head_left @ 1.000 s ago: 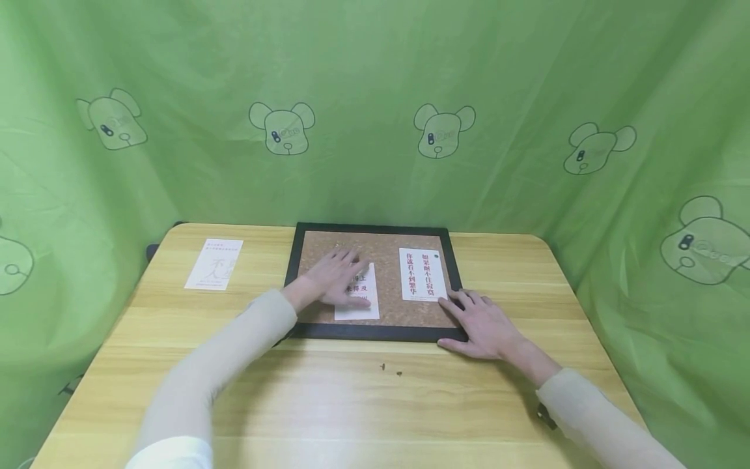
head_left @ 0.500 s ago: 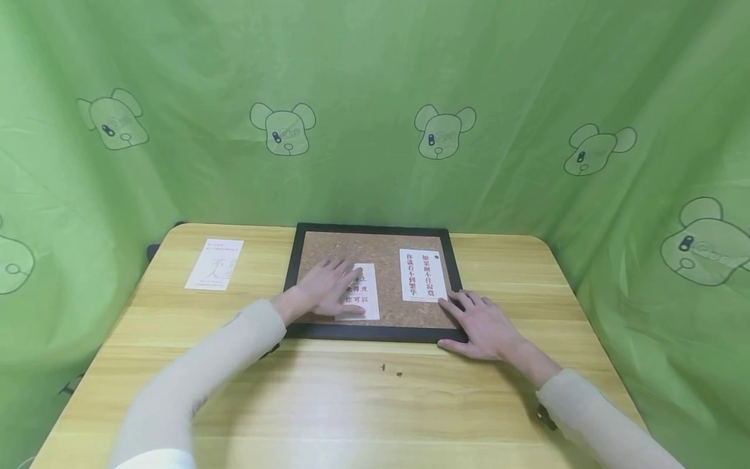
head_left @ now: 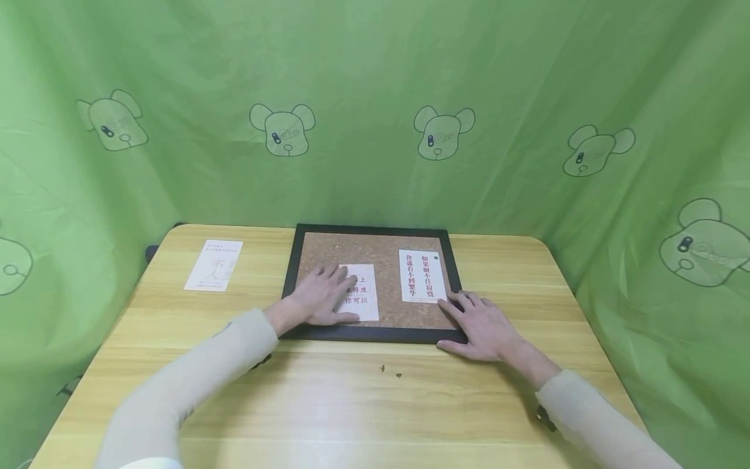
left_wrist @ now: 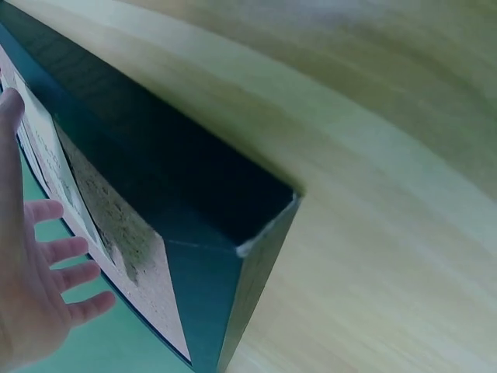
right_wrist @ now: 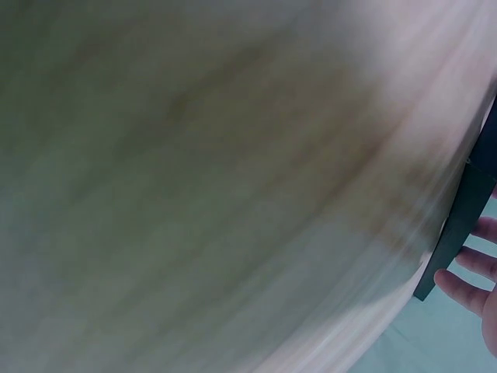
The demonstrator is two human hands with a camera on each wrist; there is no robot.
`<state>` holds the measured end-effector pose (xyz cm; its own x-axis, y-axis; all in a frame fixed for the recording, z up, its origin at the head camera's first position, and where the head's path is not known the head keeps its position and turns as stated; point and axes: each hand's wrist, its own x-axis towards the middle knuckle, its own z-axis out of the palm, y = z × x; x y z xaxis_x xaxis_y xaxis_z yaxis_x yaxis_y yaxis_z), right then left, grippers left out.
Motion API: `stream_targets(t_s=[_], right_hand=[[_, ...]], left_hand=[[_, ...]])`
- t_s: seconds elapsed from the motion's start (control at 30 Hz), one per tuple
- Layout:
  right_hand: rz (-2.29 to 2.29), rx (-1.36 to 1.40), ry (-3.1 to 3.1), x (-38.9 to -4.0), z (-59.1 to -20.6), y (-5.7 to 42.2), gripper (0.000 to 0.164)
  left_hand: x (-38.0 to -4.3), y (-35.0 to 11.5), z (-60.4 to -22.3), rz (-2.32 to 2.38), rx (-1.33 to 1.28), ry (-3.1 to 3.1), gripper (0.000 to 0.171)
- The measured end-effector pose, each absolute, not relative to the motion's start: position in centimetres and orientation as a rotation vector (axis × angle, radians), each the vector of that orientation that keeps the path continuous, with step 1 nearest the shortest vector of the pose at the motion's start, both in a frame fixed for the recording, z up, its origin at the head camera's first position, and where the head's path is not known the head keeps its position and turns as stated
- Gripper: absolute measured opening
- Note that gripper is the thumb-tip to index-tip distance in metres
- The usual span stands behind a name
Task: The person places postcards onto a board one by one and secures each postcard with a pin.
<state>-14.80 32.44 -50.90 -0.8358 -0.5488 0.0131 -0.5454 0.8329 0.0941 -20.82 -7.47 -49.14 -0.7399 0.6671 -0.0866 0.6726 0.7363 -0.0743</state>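
A black-framed cork board point(head_left: 389, 241) lies on the wooden table. On its left half is a white card with red characters point(head_left: 366, 306), partly covered by my left hand point(head_left: 316, 296). That hand's fingers are spread over the card's left side, thumb near its lower edge; in the left wrist view the hand point(left_wrist: 39, 287) shows separated fingers. A second printed card point(head_left: 420, 277) lies on the board's right half, a dark pushpin point(head_left: 436, 258) at its upper right corner. My right hand point(head_left: 483, 329) rests at the frame's front right corner, fingers extended along the side.
Two small dark pins point(head_left: 383, 369) lie on the table point(head_left: 328, 404) in front of the board. Another white card point(head_left: 213, 266) lies at the table's back left. A green curtain point(head_left: 363, 182) hangs behind and at both sides.
My left hand has slid left and slightly toward me across the card, uncovering more of its print. The right hand, the board and both other cards have stayed put.
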Motion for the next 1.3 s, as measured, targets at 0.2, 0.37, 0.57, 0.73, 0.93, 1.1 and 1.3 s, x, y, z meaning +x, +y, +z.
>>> stream_targets(t_s=[0.2,0.37,0.57,0.73,0.93,1.1,1.3], right_hand=[[-0.138,0.890,-2.972,-14.8,-50.9,32.4,0.097],[-0.141,0.893,-2.974,-14.8,-50.9,32.5,0.097],[-0.136,0.891,-2.965,-14.8,-50.9,32.5,0.096],[-0.133,0.892,-2.963,-14.8,-50.9,32.5,0.096],[-0.128,0.884,-2.973,-14.8,-51.0,32.5,0.096],[-0.124,0.882,-2.971,-14.8,-51.0,32.5,0.096],[-0.126,0.883,-2.967,-14.9,-51.0,32.5,0.096]], left_hand=[[-20.7,-7.4,-49.5,-0.200,1.105,2.889,0.094],[-20.6,-7.4,-49.6,-0.194,1.108,2.887,0.094],[-20.7,-7.4,-49.5,-0.220,1.098,2.876,0.094],[-20.8,-7.2,-49.6,-0.231,1.101,2.876,0.094],[-21.0,-6.9,-49.6,-0.230,1.110,2.883,0.094],[-21.4,-6.6,-49.7,-0.235,1.079,2.852,0.095],[-21.7,-6.3,-49.8,-0.203,1.077,2.846,0.094]])
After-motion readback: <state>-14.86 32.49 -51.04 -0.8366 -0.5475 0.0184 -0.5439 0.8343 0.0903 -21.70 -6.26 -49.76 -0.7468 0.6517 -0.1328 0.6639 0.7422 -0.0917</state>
